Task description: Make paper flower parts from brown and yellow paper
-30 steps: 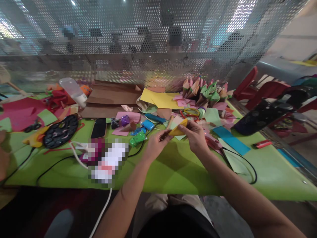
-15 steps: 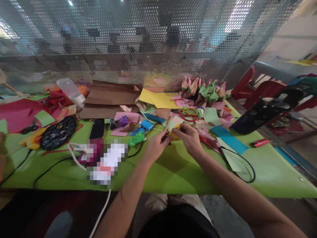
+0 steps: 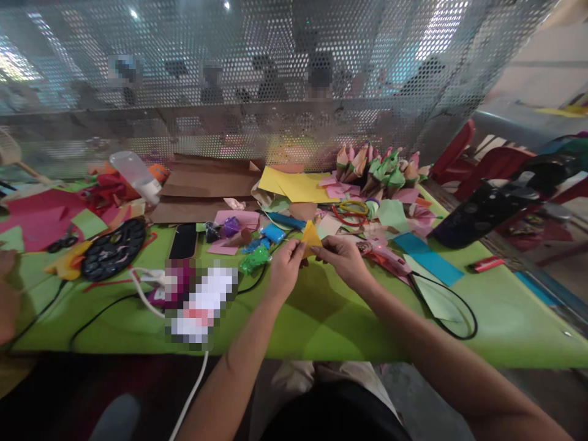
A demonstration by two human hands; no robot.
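Observation:
A small piece of yellow paper (image 3: 311, 236), folded to a point at the top, is held above the green table. My left hand (image 3: 286, 264) pinches its left lower edge between thumb and fingers. On the other side, my right hand (image 3: 342, 257) grips the right lower corner, fingers closed. Just beyond the hands lie paper scraps and a blue marker-like tube (image 3: 285, 220). A pink glue gun (image 3: 388, 258) with a black cord rests to the right of my right hand. Crumpled green foil or plastic (image 3: 255, 260) is left of my left hand.
Paper cones (image 3: 383, 168) stand at the back near a perforated metal screen (image 3: 275, 122). At right are a dark bottle (image 3: 484, 211), a blue strip (image 3: 429, 257) and a red marker-like item (image 3: 486, 264). Phones, a power strip and a black palette (image 3: 114, 250) lie left; another person's hand is at the far left.
The yellow paper has turned so its point now faces up, and it has shifted slightly left between my hands. My right hand has moved a little left and down.

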